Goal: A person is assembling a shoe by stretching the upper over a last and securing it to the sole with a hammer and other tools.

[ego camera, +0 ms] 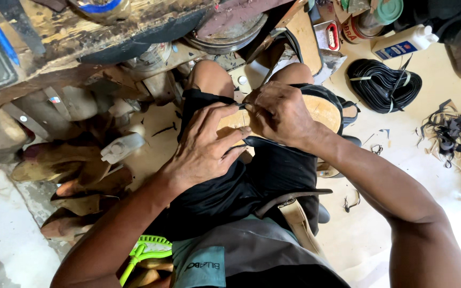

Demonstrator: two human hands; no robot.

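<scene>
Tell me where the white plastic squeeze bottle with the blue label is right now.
In the head view, the white plastic squeeze bottle with the blue label lies on its side on the floor at upper right, just above the coil of black cord.
</scene>
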